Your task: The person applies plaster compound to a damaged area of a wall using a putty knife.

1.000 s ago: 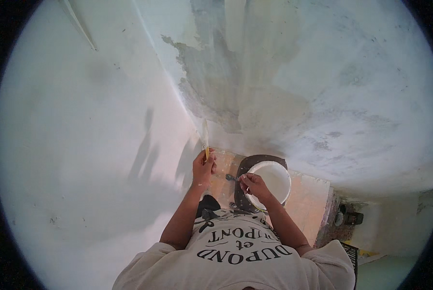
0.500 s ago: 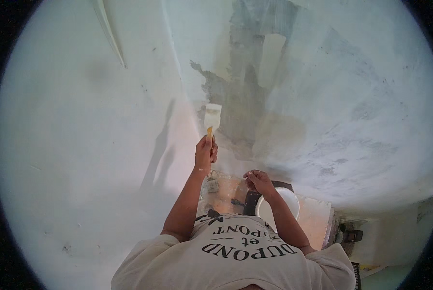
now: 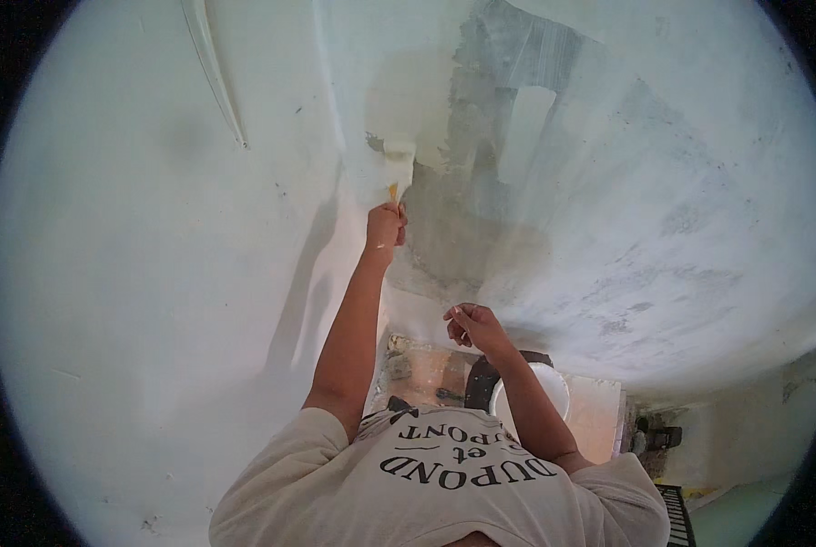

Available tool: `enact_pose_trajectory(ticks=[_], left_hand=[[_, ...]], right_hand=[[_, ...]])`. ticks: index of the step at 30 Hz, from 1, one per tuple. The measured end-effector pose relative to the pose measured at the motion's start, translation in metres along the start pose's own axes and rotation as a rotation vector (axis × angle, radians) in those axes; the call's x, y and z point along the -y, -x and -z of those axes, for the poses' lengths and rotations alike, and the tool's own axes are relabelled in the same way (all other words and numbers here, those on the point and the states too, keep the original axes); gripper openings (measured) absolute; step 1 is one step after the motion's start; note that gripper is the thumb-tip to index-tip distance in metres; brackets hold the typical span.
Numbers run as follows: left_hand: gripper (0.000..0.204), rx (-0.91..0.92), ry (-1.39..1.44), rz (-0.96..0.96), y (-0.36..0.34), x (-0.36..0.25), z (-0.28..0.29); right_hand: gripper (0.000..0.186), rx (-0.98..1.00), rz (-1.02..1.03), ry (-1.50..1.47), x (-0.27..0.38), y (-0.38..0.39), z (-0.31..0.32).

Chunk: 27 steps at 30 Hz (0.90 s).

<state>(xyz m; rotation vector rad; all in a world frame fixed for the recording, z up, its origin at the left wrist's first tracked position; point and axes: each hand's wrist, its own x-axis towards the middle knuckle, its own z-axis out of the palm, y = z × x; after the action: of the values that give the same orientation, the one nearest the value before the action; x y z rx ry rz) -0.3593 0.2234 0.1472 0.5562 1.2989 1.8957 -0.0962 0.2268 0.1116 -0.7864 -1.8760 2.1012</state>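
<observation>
The left hand [image 3: 386, 225] is clamped around the narrow handle of a flat, wide-ended tool [image 3: 400, 164], a putty knife or a flat brush; the view does not settle which. The tool stands end-up at the left margin of a grey patch [image 3: 470, 118] on the wall [image 3: 663, 146], near the corner; it looks to be against the surface, though contact is hard to confirm. It should be light, with a rigid handle, and its pale end is probably coated and slick, so the dry yellow part just above the fist is the better place to hold. The right hand [image 3: 474, 326] hangs with fingers loosely bent and somewhat apart, apparently holding nothing. Beneath its forearm stands a round white bucket [image 3: 564, 390], likely heavy if full and best lifted by the rim, beside a dark-handled tool [image 3: 447, 396] on the floor [image 3: 590, 410].
</observation>
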Motion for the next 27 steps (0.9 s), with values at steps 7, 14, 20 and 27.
enact_pose_trajectory(ticks=[7, 14, 20, 27], left_hand=[[0.018, -0.002, -0.068, 0.394, 0.005, 0.063, 0.044], [0.026, -0.030, -0.185, 0.352, 0.040, 0.038, 0.031], [0.028, -0.014, -0.212, 0.106, 0.030, -0.075, -0.015], [0.027, 0.076, -0.004, -0.056, 0.048, -0.134, -0.039]], right_hand=[[0.027, -0.015, -0.042, -0.024, 0.002, -0.005, -0.016], [0.027, -0.012, -0.081, 0.018, -0.006, -0.011, -0.024], [0.031, 0.003, -0.046, 0.060, 0.007, -0.018, -0.023], [0.033, -0.035, -0.042, 0.057, 0.010, -0.016, -0.020]])
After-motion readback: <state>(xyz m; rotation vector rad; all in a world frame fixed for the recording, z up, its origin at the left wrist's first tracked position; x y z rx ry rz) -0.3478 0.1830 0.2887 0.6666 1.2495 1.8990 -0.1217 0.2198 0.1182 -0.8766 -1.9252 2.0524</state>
